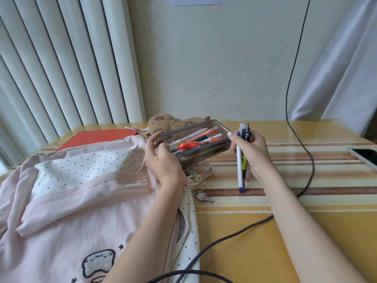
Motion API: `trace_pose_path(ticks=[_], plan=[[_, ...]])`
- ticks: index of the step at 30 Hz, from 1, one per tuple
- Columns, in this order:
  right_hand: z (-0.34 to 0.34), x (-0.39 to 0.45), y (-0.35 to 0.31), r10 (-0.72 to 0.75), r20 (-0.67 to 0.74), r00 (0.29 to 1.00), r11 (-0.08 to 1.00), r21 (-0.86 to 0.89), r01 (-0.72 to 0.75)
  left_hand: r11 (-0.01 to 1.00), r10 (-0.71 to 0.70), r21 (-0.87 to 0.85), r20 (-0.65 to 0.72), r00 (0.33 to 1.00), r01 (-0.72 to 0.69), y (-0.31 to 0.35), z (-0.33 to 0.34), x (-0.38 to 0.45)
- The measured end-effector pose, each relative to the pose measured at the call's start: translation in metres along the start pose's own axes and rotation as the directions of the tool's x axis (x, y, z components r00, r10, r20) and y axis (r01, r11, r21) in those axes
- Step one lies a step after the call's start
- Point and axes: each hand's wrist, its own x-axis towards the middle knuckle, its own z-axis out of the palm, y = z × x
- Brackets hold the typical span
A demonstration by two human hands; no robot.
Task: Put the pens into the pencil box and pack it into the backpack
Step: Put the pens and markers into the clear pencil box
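Head view: pencil box (195,144) lifted and tilted above table (285,221), bundle of pens (243,154) stood on end beside it.

Left hand (163,160) clasped on near-left end of transparent grey pencil box, fingers curled around its wall; box open-topped, loaded with pens and markers, one orange-bodied. Right hand (251,152) closed around upright bundle of pens, tips resting on striped tablecloth near table's middle, index fingertip touching box's far-right corner. Pink backpack (71,201) flat along left edge, polka-dot lining exposed, keychain charm (203,196) hanging at its right side. Red notebook (98,137) and plush toy (165,121) at far edge. Phone (365,158) at right edge. Dark cable (302,160) draped across right half.
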Motion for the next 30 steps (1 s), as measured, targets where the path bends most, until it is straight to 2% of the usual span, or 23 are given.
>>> trace_pose_path(ticks=[2,5,8,11,14,19,23,26,28,30], plan=[[0.0,-0.002,0.004,0.012,0.026,1.0,0.999,-0.045,-0.011,1.0,-0.004,-0.005,-0.003,1.0,0.004,0.0,0.0,0.0],[-0.001,-0.006,0.01,0.113,0.028,0.993,0.986,-0.123,-0.108,1.0,-0.012,0.0,-0.004,1.0,0.012,0.0,0.001,0.0],[-0.002,-0.007,0.013,0.141,-0.002,0.99,0.986,-0.089,-0.141,1.0,-0.016,-0.012,-0.009,1.0,0.016,0.001,0.001,0.0],[-0.002,0.0,0.0,0.026,-0.083,0.996,0.998,-0.062,-0.032,1.0,-0.006,-0.001,0.011,1.0,0.006,0.002,0.001,0.002],[-0.009,0.01,-0.027,-0.104,-0.174,0.979,0.994,0.015,0.109,0.996,0.017,0.082,0.107,0.994,-0.025,0.001,0.001,-0.001],[-0.02,0.012,-0.05,-0.295,-0.179,0.939,0.951,-0.153,0.269,0.989,-0.032,0.146,0.186,0.982,0.004,0.001,0.011,-0.008],[-0.019,0.013,-0.068,-0.443,-0.197,0.875,0.859,-0.373,0.351,0.975,-0.039,0.222,0.207,0.977,-0.008,-0.001,0.011,-0.008],[-0.015,0.013,-0.082,-0.468,-0.174,0.866,0.854,-0.339,0.394,0.962,-0.018,0.264,0.319,0.948,-0.071,-0.003,0.01,-0.012],[-0.008,0.011,-0.084,-0.411,-0.104,0.906,0.896,-0.227,0.38,0.963,-0.035,0.259,0.408,0.912,-0.079,-0.005,0.011,-0.013],[-0.001,0.006,-0.082,-0.332,0.001,0.943,0.924,-0.202,0.325,0.971,-0.083,0.235,0.464,0.882,-0.032,-0.007,0.014,-0.014]])
